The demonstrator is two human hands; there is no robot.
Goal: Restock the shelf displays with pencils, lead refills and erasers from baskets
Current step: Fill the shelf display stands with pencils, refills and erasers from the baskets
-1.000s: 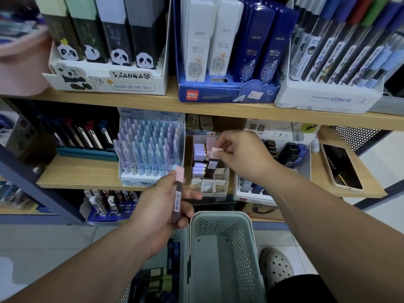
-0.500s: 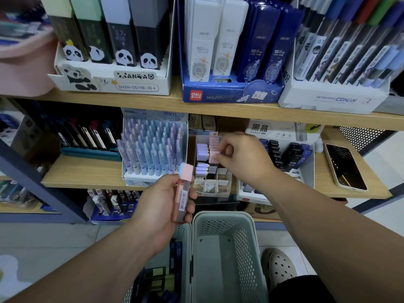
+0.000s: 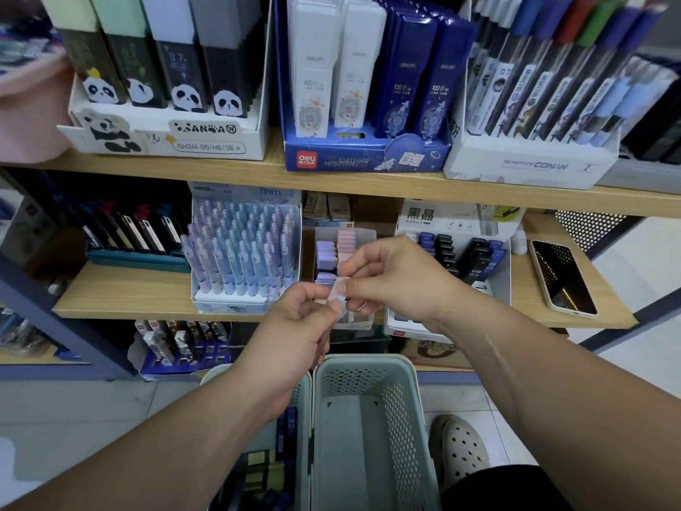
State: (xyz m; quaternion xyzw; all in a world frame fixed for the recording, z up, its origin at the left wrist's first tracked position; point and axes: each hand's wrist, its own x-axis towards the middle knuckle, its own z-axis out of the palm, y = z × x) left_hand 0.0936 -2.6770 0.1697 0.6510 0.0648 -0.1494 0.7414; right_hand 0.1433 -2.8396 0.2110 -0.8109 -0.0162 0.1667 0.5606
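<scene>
My left hand (image 3: 294, 326) grips a slim lead refill tube with a pink cap (image 3: 337, 293), held upright in front of the middle shelf. My right hand (image 3: 398, 278) pinches the tube's pink cap end, so both hands meet on it. Just behind them stands a small white display box (image 3: 365, 237) with rows of purple and pink refill tubes. Below, two pale green baskets stand side by side: the right basket (image 3: 372, 370) shows a bare bottom, the left basket (image 3: 304, 400) holds dark refill packs.
A box of pastel mechanical pencils (image 3: 239, 252) stands left of the display box, a black-and-blue lead refill display (image 3: 460, 252) to its right. A phone (image 3: 562, 276) lies on the middle shelf's right end. Panda, Deli and Conan boxes fill the upper shelf. My shoe (image 3: 460, 448) is beside the baskets.
My right hand left the display box and came down to the tube. My left hand lifted the tube up and right to meet it.
</scene>
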